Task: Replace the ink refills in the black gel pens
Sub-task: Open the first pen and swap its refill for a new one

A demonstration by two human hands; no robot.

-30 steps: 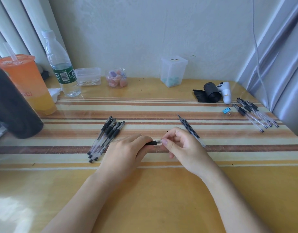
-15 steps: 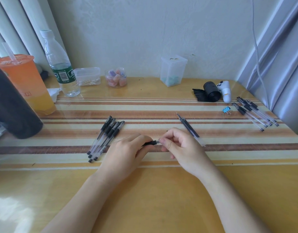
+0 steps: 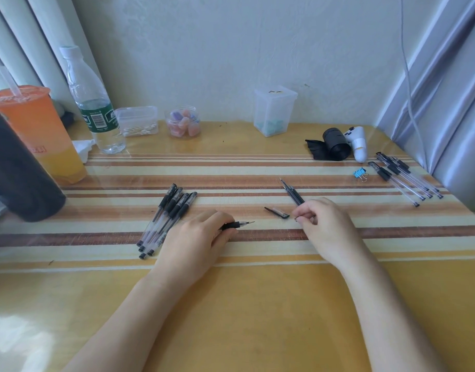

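Near the middle of the worktop (image 3: 258, 304), one black gel pen (image 3: 235, 225) was held by the left hand (image 3: 196, 237). The fingers were curled round the barrel, so that only the grip end and the bare tip showed, pointed to the right. A cap (image 3: 277, 212) was noted lying loose on the worktop between the two hands, touching neither. It was judged to belong to the held pen and to be parked there within reach for refitting.

The right hand (image 3: 319, 224) was seen with fingers curled and fingertips brought to the near end of the loose refills (image 3: 292, 193). Whether a refill was actually pinched could not be told, as the contact was hidden by the fingers. The refills were laid just beyond that hand, tips away from the person, presumably as the supply of fresh ink.

A bundle of capped pens (image 3: 169, 213) was laid side by side just left of the left hand and partly covered by it. A second group of pens (image 3: 405, 175) was set well apart at the far right edge, near a blue binder clip (image 3: 359, 173). The separation was judged to keep done and undone pens from being mixed, though which pile was which could not be settled.

Step in hand, as judged: pen uncapped, old refill not yet drawn out
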